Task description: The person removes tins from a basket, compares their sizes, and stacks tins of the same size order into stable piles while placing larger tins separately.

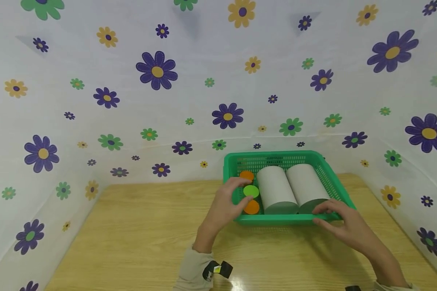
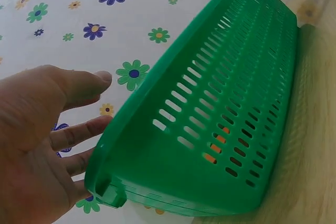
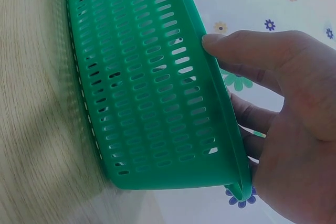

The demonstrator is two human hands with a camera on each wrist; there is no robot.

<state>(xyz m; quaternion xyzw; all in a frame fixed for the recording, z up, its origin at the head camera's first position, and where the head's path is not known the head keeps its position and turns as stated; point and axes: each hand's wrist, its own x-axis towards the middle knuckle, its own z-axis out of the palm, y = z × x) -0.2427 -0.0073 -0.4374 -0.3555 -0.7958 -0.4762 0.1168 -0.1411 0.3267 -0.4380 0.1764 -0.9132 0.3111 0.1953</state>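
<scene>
A green plastic basket point(image 1: 276, 219) with slotted walls stands on the table. Two large white cylinders point(image 1: 276, 188) lie side by side in it. Along its left side is a row of round-topped pieces: one bright green point(image 1: 251, 191) between two orange ones point(image 1: 251, 207). My left hand point(image 1: 223, 204) is over the basket's left front, thumb and fingers spread around the green piece in the head view. In the left wrist view its thumb stands apart from the rim. At the front right corner my right hand point(image 3: 294, 87) holds the rim, thumb outside and fingers inside.
The wooden table point(image 1: 142, 230) extends to the left and in front of the basket. A white flower-printed sheet point(image 1: 189, 97) rises behind the table and along both sides. A dark strap with a small device point(image 1: 216, 270) sits on the left sleeve.
</scene>
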